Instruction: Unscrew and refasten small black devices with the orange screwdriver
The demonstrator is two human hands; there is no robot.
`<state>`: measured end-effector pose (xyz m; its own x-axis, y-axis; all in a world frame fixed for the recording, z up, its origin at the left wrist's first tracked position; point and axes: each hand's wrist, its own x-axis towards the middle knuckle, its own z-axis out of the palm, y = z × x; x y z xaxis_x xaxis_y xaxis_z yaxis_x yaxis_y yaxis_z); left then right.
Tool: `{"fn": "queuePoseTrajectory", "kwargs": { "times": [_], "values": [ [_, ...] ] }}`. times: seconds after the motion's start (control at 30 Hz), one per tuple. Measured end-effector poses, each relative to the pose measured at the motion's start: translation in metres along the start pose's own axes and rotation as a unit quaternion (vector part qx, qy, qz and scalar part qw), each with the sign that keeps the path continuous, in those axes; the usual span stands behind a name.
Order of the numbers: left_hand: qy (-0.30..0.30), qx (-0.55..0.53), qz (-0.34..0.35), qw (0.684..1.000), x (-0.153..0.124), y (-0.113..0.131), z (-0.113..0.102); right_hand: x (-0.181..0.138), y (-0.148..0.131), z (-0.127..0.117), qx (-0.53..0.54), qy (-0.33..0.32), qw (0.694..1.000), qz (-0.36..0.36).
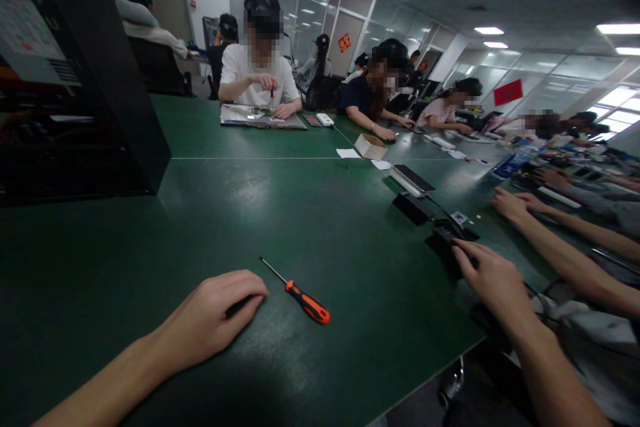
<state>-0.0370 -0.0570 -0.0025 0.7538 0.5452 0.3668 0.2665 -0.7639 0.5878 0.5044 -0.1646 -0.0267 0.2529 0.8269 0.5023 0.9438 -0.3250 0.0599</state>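
My left hand (227,310) rests on the green table (210,233), fingers curled and thumb drawn up to them, with nothing visible in the grasp. Just right of it lies a screwdriver (307,302) with an orange and black handle; its thin shaft points toward the upper left. At the right, the thumb and fingertips of my right hand (493,277) are at the end of a small black box-shaped device (444,240), seemingly gripping its corner. The fingertips partly cover that device, and its exact kind is unclear.
A large black computer case (100,80) stands at the left. Behind the device are a black block (414,208), a white-and-black flat box (413,180) and an open cardboard box (370,147). Across the table a person (260,73) works on a flat panel. A neighbour's hands (513,203) are at the right.
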Motion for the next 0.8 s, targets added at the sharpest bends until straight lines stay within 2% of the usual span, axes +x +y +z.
{"fn": "queuePoseTrajectory", "kwargs": {
  "times": [0.17,0.27,0.37,0.43,0.5,0.57,0.7,0.8],
  "values": [
    [0.005,-0.001,0.001,1.000,0.001,0.001,-0.001,0.013,-0.001,-0.012,0.033,-0.020,0.999,-0.006],
    [0.010,-0.002,0.001,1.000,0.000,0.001,-0.002,0.034,0.003,-0.038,0.050,-0.016,0.999,-0.005],
    [0.011,0.001,0.004,1.000,0.001,0.002,-0.002,0.063,0.009,-0.067,0.074,0.019,0.997,0.007],
    [0.009,0.004,0.006,1.000,0.001,0.002,-0.003,0.082,0.011,-0.076,0.144,0.028,0.988,0.039],
    [0.008,0.008,0.009,1.000,0.001,0.002,-0.003,0.095,0.009,-0.072,0.232,0.014,0.970,0.070],
    [0.009,0.015,0.011,1.000,0.001,0.001,-0.002,0.100,0.001,-0.056,0.271,-0.008,0.960,0.066],
    [0.012,0.024,0.017,1.000,-0.001,0.000,-0.002,0.092,-0.022,-0.013,0.252,-0.062,0.966,0.007],
    [0.011,0.024,0.027,0.999,-0.001,0.000,-0.002,0.086,-0.032,0.003,0.230,-0.065,0.971,-0.017]
  ]
}}
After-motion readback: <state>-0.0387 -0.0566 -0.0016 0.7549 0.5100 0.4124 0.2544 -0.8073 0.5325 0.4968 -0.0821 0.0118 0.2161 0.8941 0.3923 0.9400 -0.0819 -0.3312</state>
